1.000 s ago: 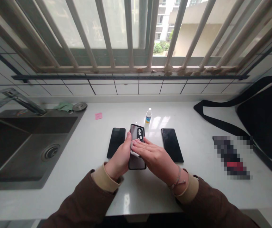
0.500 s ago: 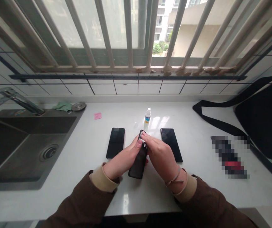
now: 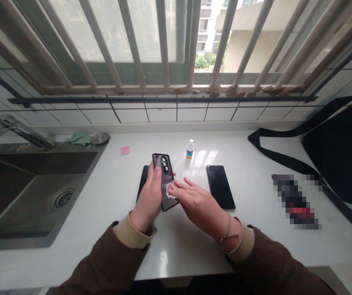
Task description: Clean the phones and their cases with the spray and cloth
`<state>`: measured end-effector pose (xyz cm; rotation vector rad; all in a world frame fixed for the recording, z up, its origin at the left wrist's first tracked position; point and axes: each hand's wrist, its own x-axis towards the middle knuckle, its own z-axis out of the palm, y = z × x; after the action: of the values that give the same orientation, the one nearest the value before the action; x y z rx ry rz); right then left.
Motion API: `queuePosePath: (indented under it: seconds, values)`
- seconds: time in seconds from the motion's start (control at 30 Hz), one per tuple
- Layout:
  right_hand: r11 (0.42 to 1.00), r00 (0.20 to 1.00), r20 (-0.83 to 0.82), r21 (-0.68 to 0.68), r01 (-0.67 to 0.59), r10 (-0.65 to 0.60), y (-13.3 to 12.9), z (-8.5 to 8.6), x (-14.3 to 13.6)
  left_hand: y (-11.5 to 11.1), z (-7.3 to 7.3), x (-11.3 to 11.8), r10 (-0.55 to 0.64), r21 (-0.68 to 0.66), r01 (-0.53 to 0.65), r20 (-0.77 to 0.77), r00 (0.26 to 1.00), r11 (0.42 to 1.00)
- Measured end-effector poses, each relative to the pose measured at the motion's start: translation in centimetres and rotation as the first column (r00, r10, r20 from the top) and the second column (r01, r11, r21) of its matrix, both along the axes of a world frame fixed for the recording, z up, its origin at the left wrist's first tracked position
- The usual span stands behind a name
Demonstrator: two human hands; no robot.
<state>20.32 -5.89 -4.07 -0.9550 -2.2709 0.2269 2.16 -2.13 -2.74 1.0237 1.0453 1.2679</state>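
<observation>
On the counter [image 3: 194, 246] we see two phones: one [image 3: 141, 182] left, one [image 3: 220, 186] right, with our hands between. A small bottle [image 3: 190, 148] stands behind them. The sink [image 3: 25, 192] lies far left, a bag [image 3: 341, 151] far right.

White counter [image 3: 256, 229] bears two phones [image 3: 220, 186], dropper bottle [image 3: 190, 148], black bag [image 3: 341, 155].

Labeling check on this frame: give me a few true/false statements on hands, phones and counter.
1. The left hand holds a phone with its camera side facing up. True.
2. The right hand presses a small white wipe on that phone. True.
3. A dropper bottle lies in the sink. False: it stands upright on the counter, behind the phones.
4. A second phone lies flat to the right of the hands. True.
5. The pink note is stuck on the black bag. False: it lies on the counter near the sink.
</observation>
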Motion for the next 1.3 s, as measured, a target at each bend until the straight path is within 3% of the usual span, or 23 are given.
queuePosePath:
  seconds: [0.17,0.33,0.53,0.67,0.77,0.83,0.93,1.03,1.13,1.23,1.3]
  values:
    - [0.99,0.99,-0.041,0.014,-0.138,0.139,-0.5,0.1,-0.3,0.3,0.4,-0.5,0.133,-0.084,-0.126,0.085,0.987,0.988]
    - [0.982,0.982,-0.039,0.043,-0.185,0.186,-0.7,0.5,-0.3,-0.1,0.4,-0.1,0.043,-0.236,-0.016,0.108,0.993,0.972]
    - [0.996,0.999,0.005,0.081,-0.048,0.048,-0.5,0.8,-0.1,-0.8,0.2,0.9,-0.183,-0.322,0.235,0.185,0.966,0.917]
    - [0.991,0.992,0.007,0.049,0.128,-0.128,0.1,0.4,0.4,-1.1,-0.7,1.0,-0.288,-0.184,0.286,0.012,0.957,0.941]
    - [0.979,0.979,0.009,0.012,0.206,-0.206,0.3,0.0,0.6,-1.2,-0.7,0.9,-0.373,-0.104,0.365,-0.082,0.924,0.925]
    - [0.976,0.976,-0.009,-0.014,0.218,-0.218,0.4,0.0,0.6,-1.2,-0.1,0.9,-0.366,-0.121,0.36,-0.031,0.93,0.925]
    - [0.965,0.955,-0.152,-0.093,0.243,-0.256,0.4,0.6,0.9,-1.0,1.1,0.7,-0.306,-0.265,0.325,0.112,0.946,0.908]
    - [0.91,0.822,-0.392,-0.208,0.358,-0.413,0.5,1.6,1.7,-0.8,2.2,-0.1,-0.36,-0.438,0.414,0.205,0.91,0.798]
    - [0.85,0.638,-0.563,-0.388,0.356,-0.525,1.1,1.8,2.5,-0.6,3.3,-1.3,-0.573,-0.482,0.598,0.217,0.79,0.641]
    - [0.806,0.465,-0.703,-0.591,0.038,-0.538,1.8,1.5,2.4,-0.6,4.2,-2.3,-0.757,-0.497,0.737,0.216,0.616,0.458]
    - [0.726,0.432,-0.727,-0.656,-0.208,-0.533,1.9,1.3,1.9,-0.6,4.6,-2.6,-0.785,-0.495,0.762,0.227,0.576,0.416]
